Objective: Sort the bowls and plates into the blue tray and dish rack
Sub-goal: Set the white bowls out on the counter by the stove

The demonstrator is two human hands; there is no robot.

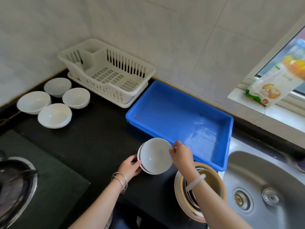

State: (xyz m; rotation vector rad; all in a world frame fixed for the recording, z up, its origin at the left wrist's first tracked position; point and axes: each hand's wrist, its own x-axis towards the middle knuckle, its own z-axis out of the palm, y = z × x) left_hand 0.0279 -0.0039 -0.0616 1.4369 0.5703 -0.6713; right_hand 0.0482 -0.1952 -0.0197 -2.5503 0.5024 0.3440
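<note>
A short stack of white bowls [155,157] sits low over the black counter, just in front of the blue tray [181,113], which holds nothing. My right hand [182,154] pinches the top bowl's right rim. My left hand [130,167] holds the stack's left edge. Behind the tray's left corner stands the white dish rack [107,71], with nothing in it. Several more white bowls [54,115] sit apart on the counter at the left. Under my right forearm lies a stack of plates [179,202] with a tan bowl [212,182] on top.
A steel sink [267,187] lies at the right, beside the tray. A gas stove with a dark pan [14,184] occupies the lower left. A food packet [280,80] leans on the window sill at the upper right. Tiled walls close the back.
</note>
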